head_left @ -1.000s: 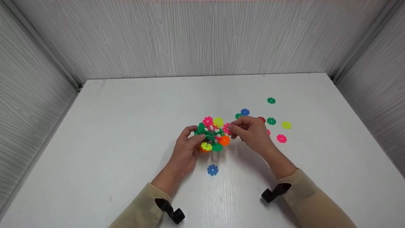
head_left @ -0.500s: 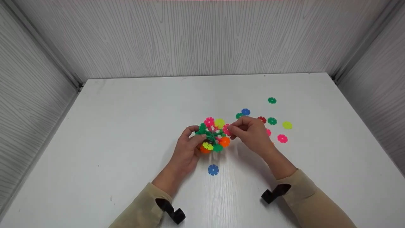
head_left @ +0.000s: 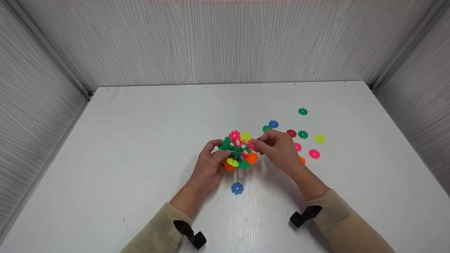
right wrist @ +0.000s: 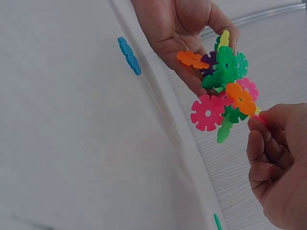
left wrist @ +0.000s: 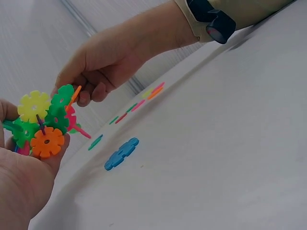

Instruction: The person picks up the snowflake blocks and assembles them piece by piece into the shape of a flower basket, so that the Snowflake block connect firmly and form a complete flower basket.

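My left hand (head_left: 208, 165) grips a cluster of interlocked, notched plastic flower discs (head_left: 237, 151), its thumb lying across the green middle. Green, pink, yellow and orange discs stick out all round; a dark purple disc (right wrist: 209, 63) shows in the right wrist view. At the cluster's right side my right hand (head_left: 281, 149) pinches a pink disc (head_left: 251, 144) between thumb and forefinger. That disc is at the cluster's edge; its joint is hidden by the fingers and other discs. Both hands hold the cluster raised above the table.
On the white table (head_left: 140, 140), a blue disc (head_left: 237, 188) lies in front of the cluster. Several loose discs, among them a dark red disc (head_left: 291, 133) and a yellow disc (head_left: 320, 139), are scattered beyond and right of my right hand. A panelled wall (head_left: 225, 42) rises behind.
The cluster and my left hand have shifted slightly right, bringing the cluster closer to my right fingers. My right hand has stayed nearly still, still pinching the pink disc.
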`<state>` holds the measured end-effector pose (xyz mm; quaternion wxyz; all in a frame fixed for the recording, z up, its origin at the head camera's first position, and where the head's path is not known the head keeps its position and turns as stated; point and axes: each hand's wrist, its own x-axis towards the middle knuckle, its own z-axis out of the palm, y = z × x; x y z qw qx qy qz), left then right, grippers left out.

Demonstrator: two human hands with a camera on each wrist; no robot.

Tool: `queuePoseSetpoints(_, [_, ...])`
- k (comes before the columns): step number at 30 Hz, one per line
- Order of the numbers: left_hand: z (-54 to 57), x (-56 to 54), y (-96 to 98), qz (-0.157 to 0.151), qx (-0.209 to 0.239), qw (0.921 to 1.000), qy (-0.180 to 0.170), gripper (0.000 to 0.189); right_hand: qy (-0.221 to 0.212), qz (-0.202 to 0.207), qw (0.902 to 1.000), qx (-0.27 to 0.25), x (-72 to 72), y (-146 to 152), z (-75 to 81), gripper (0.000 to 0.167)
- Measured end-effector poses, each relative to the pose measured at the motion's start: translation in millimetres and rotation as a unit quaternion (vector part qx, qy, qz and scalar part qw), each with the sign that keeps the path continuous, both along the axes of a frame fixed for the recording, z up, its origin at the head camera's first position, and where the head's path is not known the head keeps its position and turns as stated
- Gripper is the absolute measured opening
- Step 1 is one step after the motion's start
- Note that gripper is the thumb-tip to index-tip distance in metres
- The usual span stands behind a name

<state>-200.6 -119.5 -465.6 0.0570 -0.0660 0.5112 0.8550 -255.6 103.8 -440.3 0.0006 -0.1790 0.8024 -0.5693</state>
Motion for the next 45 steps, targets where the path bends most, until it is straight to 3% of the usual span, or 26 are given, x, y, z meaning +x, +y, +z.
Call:
queuePoseSetpoints(12, [0.6, -0.7, -1.0, 0.014, -0.006, 0.9999, -0.003, 0.044, 0.004, 0.014, 0.9996, -0.025, 0.7, -4.1, -6.4, 0.009])
queuePoseSetpoints(20, [-0.2, -0.3, 0.3, 0.015, 0.005, 0.9999, -0.006, 0.05, -0.001, 0.022, 0.9996, -0.016, 0.5, -3.6, -7.2, 0.008])
queuePoseSetpoints(33, [1.9, 0.7, 1.3, 0.025, 0.009, 0.9995, -0.015, 0.043, 0.003, 0.016, 0.9997, -0.017, 0.9, -7.5, -12.3, 0.009])
queuePoseSetpoints(40, [1.5, -0.3, 2.3, 0.03, 0.055, 0.9981, -0.005, 0.045, -0.016, 0.006, 0.9987, -0.047, -1.3, -5.2, -11.6, 0.016])
queuePoseSetpoints(45, [1.4, -3.6, -3.8, 0.058, 0.106, 0.9925, -0.018, 0.048, -0.044, -0.013, 0.9981, -0.042, -0.9, 0.7, -12.3, 0.026])
